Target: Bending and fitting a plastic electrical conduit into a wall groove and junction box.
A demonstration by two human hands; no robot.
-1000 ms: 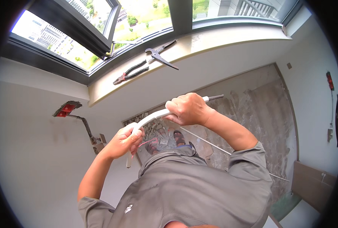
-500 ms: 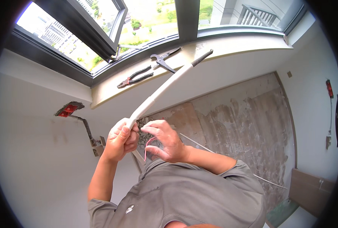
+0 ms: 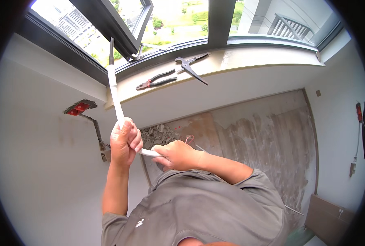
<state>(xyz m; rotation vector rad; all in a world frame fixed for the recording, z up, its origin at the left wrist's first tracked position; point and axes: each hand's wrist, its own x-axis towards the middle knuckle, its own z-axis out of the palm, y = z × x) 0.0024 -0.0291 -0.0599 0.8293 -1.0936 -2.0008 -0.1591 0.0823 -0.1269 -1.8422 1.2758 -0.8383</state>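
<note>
A white plastic conduit pipe (image 3: 115,96) rises away from me, a dark tapered end piece (image 3: 111,53) sticking out of its far end. My left hand (image 3: 124,141) is closed round the pipe, thumb along its top. Below that grip the pipe angles sharply right into my right hand (image 3: 179,155), whose fingers are closed on the near end; its tip is hidden. A thin pink loop (image 3: 189,139), like wire or cord, shows just beyond my right hand. Where it starts cannot be made out.
Black-handled pliers (image 3: 156,80) and a dark hooked cutter-like tool (image 3: 192,71) lie on the windowsill (image 3: 268,58). A window sash (image 3: 139,24) stands open. Rubble (image 3: 160,134) lies on the floor. Red wall boxes (image 3: 79,108) sit at left.
The pipe's far end has swung left, from over the sill toward the window frame. My right hand, previously apart from the pipe, has closed on its near end, and a bend shows between my hands.
</note>
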